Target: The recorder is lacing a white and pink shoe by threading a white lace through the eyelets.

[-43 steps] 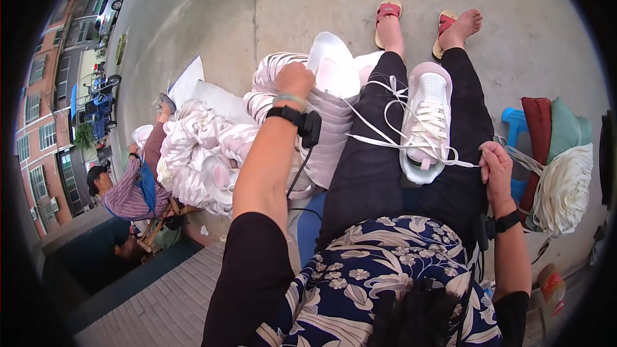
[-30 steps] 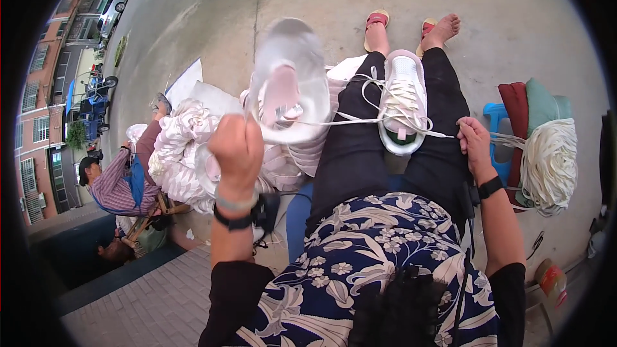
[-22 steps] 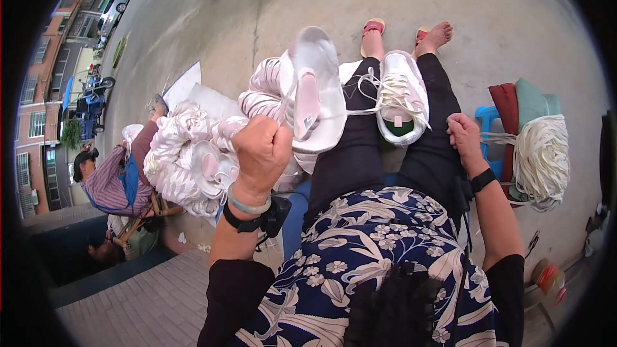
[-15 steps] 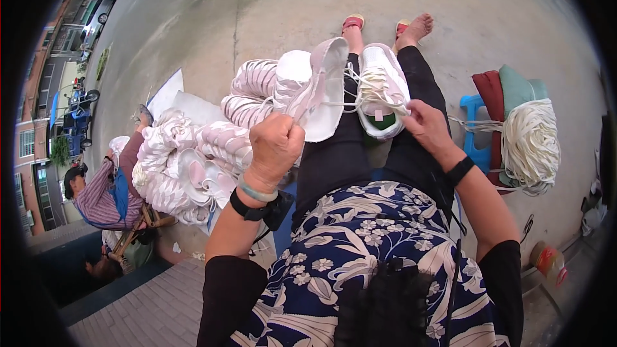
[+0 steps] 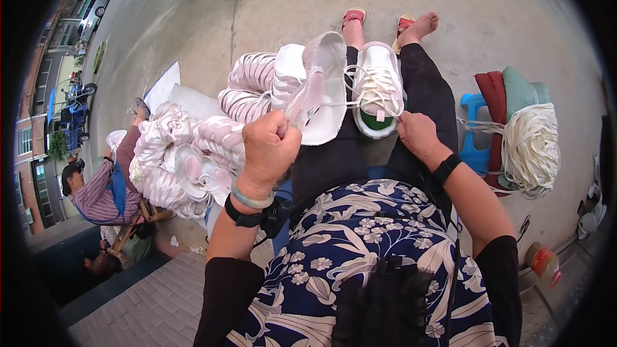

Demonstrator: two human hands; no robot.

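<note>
Closed in a fist, my left hand [image 5: 268,146] grips the lower left edge of an opened-out white and pale pink shoe upper [image 5: 326,83]. Beside it, over my lap, a second shoe upper [image 5: 378,64] points toe away from me, with white laces [image 5: 378,87] criss-crossed down its front. Green shows inside its collar. A strand of lace runs between the two uppers. My right hand [image 5: 421,133] is pinched closed at the right rim of the laced upper, near its heel end; what the fingertips hold is hidden.
Long stacks of pale uppers [image 5: 247,90] and a heap of them [image 5: 173,167] lie to the left. On the right, a bundle of white laces [image 5: 532,144] hangs by red and green cloth on a blue stool [image 5: 474,132]. A person [image 5: 106,193] sits far left.
My right hand has moved slightly down and left, to the laced upper's heel end. The laces now lie flatter and more evenly crossed. My left hand keeps its grip.
</note>
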